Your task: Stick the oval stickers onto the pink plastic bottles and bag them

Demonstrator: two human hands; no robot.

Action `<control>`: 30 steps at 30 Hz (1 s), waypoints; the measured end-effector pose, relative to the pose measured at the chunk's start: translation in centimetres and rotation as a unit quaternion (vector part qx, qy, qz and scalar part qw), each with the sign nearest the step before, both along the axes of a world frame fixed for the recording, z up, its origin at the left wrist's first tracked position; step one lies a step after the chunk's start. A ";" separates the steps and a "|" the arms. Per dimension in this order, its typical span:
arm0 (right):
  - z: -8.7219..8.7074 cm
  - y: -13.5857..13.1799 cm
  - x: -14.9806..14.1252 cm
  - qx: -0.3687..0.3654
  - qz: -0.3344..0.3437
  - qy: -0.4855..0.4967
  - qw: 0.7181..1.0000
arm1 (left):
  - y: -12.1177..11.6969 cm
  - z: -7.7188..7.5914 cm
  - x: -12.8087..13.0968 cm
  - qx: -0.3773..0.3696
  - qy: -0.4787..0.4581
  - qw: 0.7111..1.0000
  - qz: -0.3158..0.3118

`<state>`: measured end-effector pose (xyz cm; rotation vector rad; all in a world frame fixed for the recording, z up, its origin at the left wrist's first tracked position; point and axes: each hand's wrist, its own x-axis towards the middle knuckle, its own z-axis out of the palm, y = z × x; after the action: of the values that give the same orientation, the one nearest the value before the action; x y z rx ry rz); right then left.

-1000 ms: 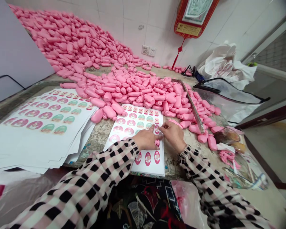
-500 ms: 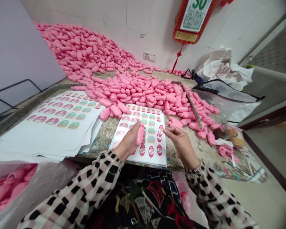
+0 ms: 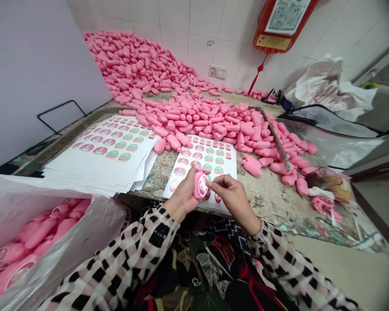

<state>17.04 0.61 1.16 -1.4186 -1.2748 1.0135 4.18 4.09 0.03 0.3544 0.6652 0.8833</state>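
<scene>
My left hand (image 3: 181,199) is closed round a small pink plastic bottle (image 3: 197,178), held above the near part of a sticker sheet (image 3: 224,160). On the bottle's face lies an oval pink-and-white sticker (image 3: 202,185). The thumb and forefinger of my right hand (image 3: 235,199) pinch together at that sticker's right edge, touching the bottle. Rows of pink and green printed stickers cover the sheet, whose near part is partly hidden by my hands.
A large heap of pink bottles (image 3: 194,114) spreads across the table and up against the wall. To the left lies a stack of sticker sheets (image 3: 97,168). A bag (image 3: 100,216) of pink bottles stands at lower left. A thin bar (image 3: 275,140) crosses the heap's right side.
My right hand has brought a sticker from the sheet leftward to the bottle. The bottle has turned so its face with the sticker shows. The view has shifted left and down.
</scene>
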 end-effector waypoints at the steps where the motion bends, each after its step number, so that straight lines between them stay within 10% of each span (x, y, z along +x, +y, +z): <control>1: 0.0 0.0 0.0 0.002 0.001 -0.002 1.000 | 0.0 -0.1 0.1 0.001 0.000 1.000 0.002; 24: -0.9 0.3 0.4 0.014 0.014 -0.113 0.993 | -0.1 -1.0 0.5 0.014 0.003 1.000 0.000; 30: 1.2 -1.1 0.6 0.114 -0.003 -0.415 0.903 | -0.2 -0.8 0.2 0.013 -0.019 1.000 -0.008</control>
<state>17.59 -0.47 2.37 -1.7266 -1.9089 0.1937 4.39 3.87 -0.74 0.3654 0.6152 0.8829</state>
